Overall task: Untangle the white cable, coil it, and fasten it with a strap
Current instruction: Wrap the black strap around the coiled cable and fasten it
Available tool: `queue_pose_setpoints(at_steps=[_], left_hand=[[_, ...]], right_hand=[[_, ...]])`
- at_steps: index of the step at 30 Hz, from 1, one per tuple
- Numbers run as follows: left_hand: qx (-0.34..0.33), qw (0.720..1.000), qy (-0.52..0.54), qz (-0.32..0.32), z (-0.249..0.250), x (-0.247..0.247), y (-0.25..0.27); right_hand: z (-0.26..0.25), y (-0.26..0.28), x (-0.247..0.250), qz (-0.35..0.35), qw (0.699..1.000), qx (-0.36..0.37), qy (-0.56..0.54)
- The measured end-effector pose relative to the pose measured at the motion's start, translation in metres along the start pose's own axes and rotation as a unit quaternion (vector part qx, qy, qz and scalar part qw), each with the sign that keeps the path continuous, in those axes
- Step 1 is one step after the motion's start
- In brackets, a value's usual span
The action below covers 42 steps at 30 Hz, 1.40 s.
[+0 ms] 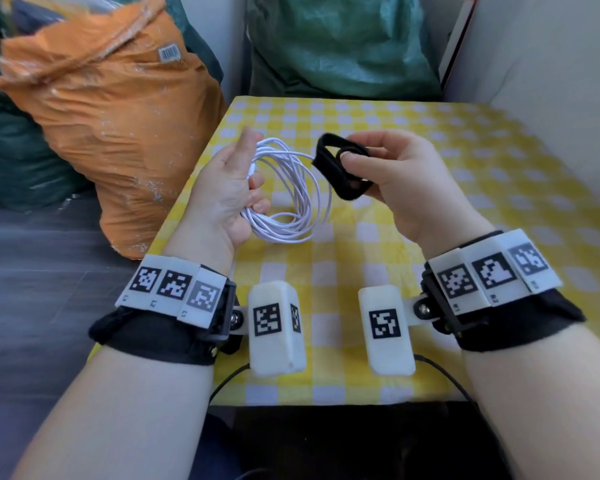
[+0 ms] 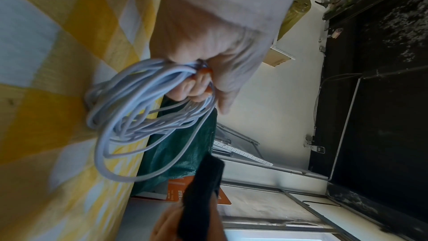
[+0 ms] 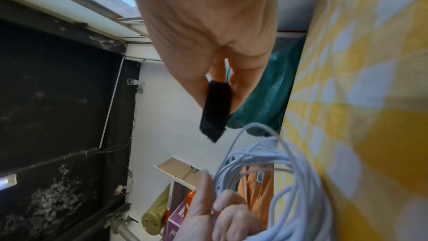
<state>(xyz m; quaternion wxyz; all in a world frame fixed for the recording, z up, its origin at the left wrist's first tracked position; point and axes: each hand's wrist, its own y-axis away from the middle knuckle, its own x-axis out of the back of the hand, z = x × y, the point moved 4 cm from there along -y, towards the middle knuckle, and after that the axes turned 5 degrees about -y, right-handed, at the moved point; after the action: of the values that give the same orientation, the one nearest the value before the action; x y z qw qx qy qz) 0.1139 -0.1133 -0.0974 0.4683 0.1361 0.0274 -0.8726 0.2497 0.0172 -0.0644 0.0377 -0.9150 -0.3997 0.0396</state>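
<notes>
The white cable [image 1: 288, 195] is wound into a loose coil of several loops and hangs above the table. My left hand [image 1: 232, 188] grips one side of the coil, fingers curled round the bunched strands; the left wrist view shows the coil [image 2: 139, 116] under those fingers [image 2: 197, 87]. My right hand [image 1: 388, 174] pinches a black strap [image 1: 343, 168], bent into a loop, just right of the coil. In the right wrist view the strap [image 3: 215, 111] hangs from my thumb and fingers, with the coil [image 3: 277, 180] below it. Strap and cable are apart.
The yellow-and-white checked table [image 1: 430, 202] lies under both hands. An orange sack [image 1: 111, 133] stands left of the table, a green bag [image 1: 343, 46] behind its far edge. A white wall [image 1: 551, 98] runs along the right side.
</notes>
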Motion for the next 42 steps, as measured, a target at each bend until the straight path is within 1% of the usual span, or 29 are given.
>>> queue_pose_setpoints(at_steps=[2, 5, 8, 12, 14, 18, 20, 22, 24, 27, 29, 33, 36, 39, 42], left_hand=[[-0.015, 1.0, -0.016, -0.015, 0.001, -0.002, 0.001], [-0.016, 0.998, -0.028, -0.047, 0.001, -0.007, 0.004], [-0.01, 0.996, -0.042, -0.084, 0.002, -0.013, 0.009], [-0.004, 0.992, -0.058, -0.112, 0.003, -0.017, 0.012], [0.0, 0.992, -0.061, -0.114, 0.003, -0.018, 0.012], [0.002, 0.991, -0.066, -0.119, 0.004, -0.02, 0.014], [0.0, 0.989, -0.063, -0.131, 0.004, -0.022, 0.015], [-0.007, 0.986, -0.062, -0.154, 0.005, -0.023, 0.018], [-0.017, 0.979, -0.057, -0.193, 0.006, -0.025, 0.02], [-0.016, 0.969, -0.033, -0.246, 0.007, -0.027, 0.024], [-0.004, 0.965, -0.012, -0.262, 0.006, -0.028, 0.025], [0.008, 0.967, 0.011, -0.255, 0.005, -0.029, 0.026], [0.006, 0.97, 0.002, -0.244, 0.006, -0.03, 0.028], [0.005, 0.972, -0.013, -0.235, 0.007, -0.031, 0.028], [-0.003, 0.973, -0.034, -0.229, 0.008, -0.032, 0.028]], right_hand=[[-0.003, 0.002, -0.007, -0.028, 0.999, 0.004, -0.04], [-0.006, 0.006, -0.016, -0.076, 0.994, 0.008, -0.075], [-0.008, 0.01, -0.022, -0.094, 0.993, 0.002, -0.075], [-0.002, 0.01, -0.026, -0.068, 0.998, -0.013, 0.003], [0.003, 0.008, -0.027, -0.05, 0.998, -0.033, 0.015], [0.004, 0.006, -0.024, -0.017, 0.998, -0.063, -0.013], [0.001, 0.007, -0.023, -0.006, 0.996, -0.074, -0.05], [-0.002, 0.009, -0.022, 0.002, 0.993, -0.08, -0.087], [-0.003, 0.009, -0.022, 0.007, 0.992, -0.081, -0.096], [-0.001, 0.008, -0.022, 0.014, 0.993, -0.089, -0.078], [0.001, 0.007, -0.022, 0.019, 0.995, -0.095, -0.036], [0.005, 0.003, -0.019, 0.042, 0.995, -0.076, 0.05], [0.005, 0.003, -0.018, 0.054, 0.994, -0.05, 0.084], [0.002, 0.003, -0.021, 0.05, 0.993, -0.022, 0.107], [-0.002, 0.005, -0.024, 0.029, 0.992, 0.01, 0.124]])
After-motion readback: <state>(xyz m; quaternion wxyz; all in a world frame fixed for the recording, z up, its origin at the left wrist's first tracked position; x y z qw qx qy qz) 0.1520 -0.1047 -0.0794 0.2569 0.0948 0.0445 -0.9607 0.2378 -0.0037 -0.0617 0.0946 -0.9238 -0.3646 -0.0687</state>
